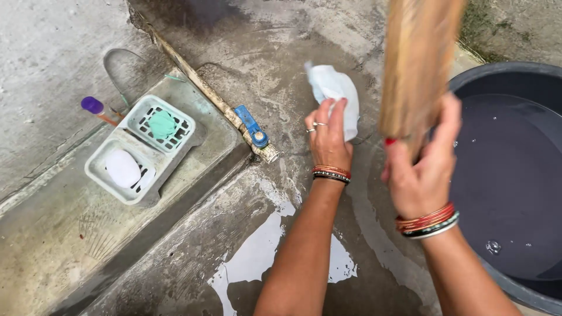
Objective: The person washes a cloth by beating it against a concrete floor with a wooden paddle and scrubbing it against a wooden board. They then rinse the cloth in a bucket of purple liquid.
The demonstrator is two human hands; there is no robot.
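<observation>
**Both hands full above wet concrete**

The left hand (328,137) pinches a white cloth (336,93), fingers closed on it. The right hand (418,172) is clamped around a blurred, probably wooden, handle (415,64). A water-filled dark tub (509,175) crowds three o'clock. At nine o'clock sit a blue-handled tap (253,129) and a soap tray (140,149); wet concrete between lies open.

The scene is being viewed from one head-worn camera, looking steeply down and close onto wet concrete floor (193,257).
</observation>
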